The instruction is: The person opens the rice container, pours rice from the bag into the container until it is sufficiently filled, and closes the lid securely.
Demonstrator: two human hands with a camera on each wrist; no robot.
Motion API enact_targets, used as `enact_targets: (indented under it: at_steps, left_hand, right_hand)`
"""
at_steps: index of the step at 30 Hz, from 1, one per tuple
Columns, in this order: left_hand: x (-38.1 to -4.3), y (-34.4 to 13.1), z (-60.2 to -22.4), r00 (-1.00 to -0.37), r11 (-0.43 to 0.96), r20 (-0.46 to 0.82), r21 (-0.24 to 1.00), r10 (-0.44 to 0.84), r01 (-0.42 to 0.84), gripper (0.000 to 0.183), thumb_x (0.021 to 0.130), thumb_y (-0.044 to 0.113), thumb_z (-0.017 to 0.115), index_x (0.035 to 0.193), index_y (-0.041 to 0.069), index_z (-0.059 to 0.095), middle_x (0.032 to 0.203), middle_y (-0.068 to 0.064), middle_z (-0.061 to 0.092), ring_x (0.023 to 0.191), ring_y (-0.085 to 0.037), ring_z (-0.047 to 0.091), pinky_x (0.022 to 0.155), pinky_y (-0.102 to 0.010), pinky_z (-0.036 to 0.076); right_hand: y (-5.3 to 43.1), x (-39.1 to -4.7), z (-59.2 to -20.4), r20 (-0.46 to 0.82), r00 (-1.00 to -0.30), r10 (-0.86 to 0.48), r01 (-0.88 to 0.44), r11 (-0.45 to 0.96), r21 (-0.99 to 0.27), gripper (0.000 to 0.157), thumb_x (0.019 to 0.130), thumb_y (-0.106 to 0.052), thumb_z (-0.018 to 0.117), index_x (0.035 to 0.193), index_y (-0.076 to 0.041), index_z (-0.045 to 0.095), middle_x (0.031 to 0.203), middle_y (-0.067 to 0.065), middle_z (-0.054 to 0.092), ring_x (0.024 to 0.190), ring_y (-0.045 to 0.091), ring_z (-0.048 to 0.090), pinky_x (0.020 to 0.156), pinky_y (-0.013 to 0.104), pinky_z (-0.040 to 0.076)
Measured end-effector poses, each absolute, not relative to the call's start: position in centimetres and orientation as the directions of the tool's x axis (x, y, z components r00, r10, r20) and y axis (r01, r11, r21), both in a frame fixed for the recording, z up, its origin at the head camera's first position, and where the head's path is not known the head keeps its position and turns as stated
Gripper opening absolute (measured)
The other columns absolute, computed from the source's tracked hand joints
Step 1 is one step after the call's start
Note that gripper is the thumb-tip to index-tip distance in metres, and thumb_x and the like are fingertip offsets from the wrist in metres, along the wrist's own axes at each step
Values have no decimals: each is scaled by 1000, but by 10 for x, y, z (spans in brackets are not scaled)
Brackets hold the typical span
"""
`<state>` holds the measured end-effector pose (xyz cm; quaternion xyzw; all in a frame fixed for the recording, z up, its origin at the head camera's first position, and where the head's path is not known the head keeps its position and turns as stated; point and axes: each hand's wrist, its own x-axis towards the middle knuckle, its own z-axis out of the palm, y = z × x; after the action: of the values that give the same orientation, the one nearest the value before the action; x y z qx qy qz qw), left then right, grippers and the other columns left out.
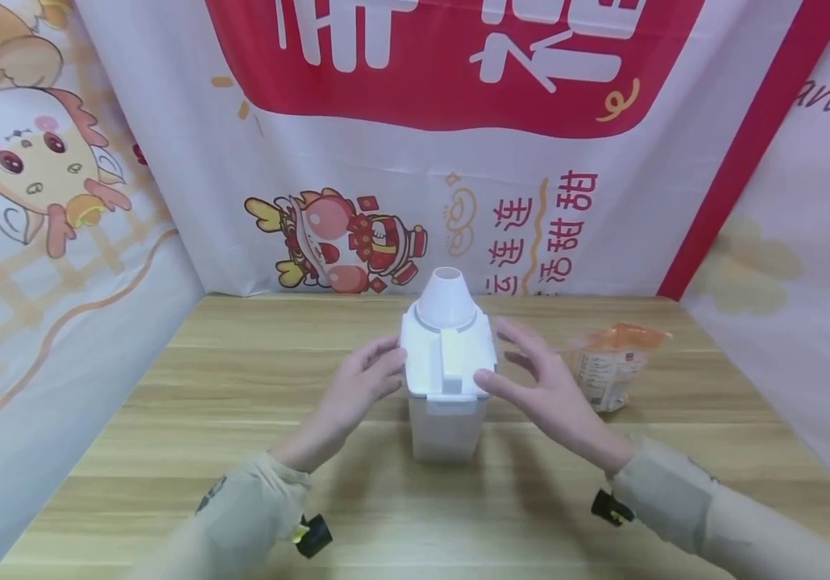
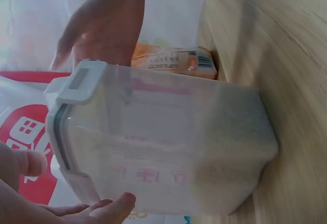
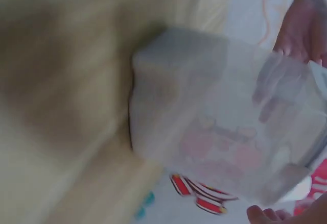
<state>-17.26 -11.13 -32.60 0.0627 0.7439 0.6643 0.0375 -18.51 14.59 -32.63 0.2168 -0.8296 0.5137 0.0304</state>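
Observation:
A translucent plastic storage box (image 1: 447, 431) with a white lid (image 1: 422, 366) stands upright on the table, and a white cone-shaped piece (image 1: 447, 300) sits on the lid's far part. Pale contents fill its lower part (image 2: 235, 142). At the lid's left side is my left hand (image 1: 357, 387), its fingertips by the side latch and its thumb (image 2: 30, 163) lifted apart in the left wrist view. My right hand (image 1: 545, 391) is spread at the right side, thumb by the lid's front right corner. Neither hand's fingers wrap round the box.
An orange and white packet (image 1: 614, 366) stands on the wooden table (image 1: 241, 419), right of the box and beyond my right hand. Printed cloth (image 1: 386, 161) hangs behind the table, with more cloth along both sides.

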Motion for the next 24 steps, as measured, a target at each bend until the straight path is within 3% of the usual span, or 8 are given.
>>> enact_targets:
  at_steps: [4, 8, 15, 18, 24]
  left_hand:
    - [-175, -116, -318, -987, 34, -57, 998, 148, -53, 47, 102, 25, 54, 140, -2, 47, 135, -18, 55, 120, -32, 56, 97, -42, 49]
    - [-177, -117, -316, -982, 4, -93, 996, 166, -94, 45, 103, 23, 54, 139, -3, 48, 133, -18, 56, 120, -33, 56, 98, -43, 49]
    - [-184, -117, -317, -977, -28, -129, 990, 173, -135, 47, 103, 22, 52, 141, -4, 44, 137, -19, 52, 123, -34, 53, 100, -44, 47]
    - [-188, -116, -319, -974, -53, -135, 988, 183, -147, 49, 103, 23, 52, 142, -5, 41, 138, -20, 52, 125, -34, 52, 101, -44, 46]
    - [-190, -113, -322, -968, -68, -143, 985, 204, -160, 45, 103, 24, 52, 137, -4, 48, 133, -16, 56, 123, -33, 53, 103, -46, 45]
  right_hand:
    - [147, -187, -316, 435, -810, -393, -585, 498, -640, 80, 83, -43, 79, 150, -20, 42, 155, -4, 32, 140, 23, 30, 108, 63, 28]
    - [147, -189, -310, 518, -738, -433, -675, 494, -548, 84, 80, -39, 83, 151, -22, 41, 156, -6, 30, 141, 23, 29, 107, 65, 28]
    - [143, -195, -322, 615, -581, -533, -814, 395, -426, 90, 75, -32, 87, 150, -10, 41, 156, 5, 32, 140, 24, 32, 110, 51, 34]
    - [142, -198, -326, 620, -567, -542, -824, 386, -415, 87, 76, -32, 86, 147, -5, 44, 154, 9, 34, 138, 25, 34, 108, 49, 37]
    - [144, -202, -331, 635, -577, -513, -817, 378, -436, 70, 82, -25, 82, 142, -5, 51, 150, 7, 41, 136, 26, 37, 106, 50, 40]
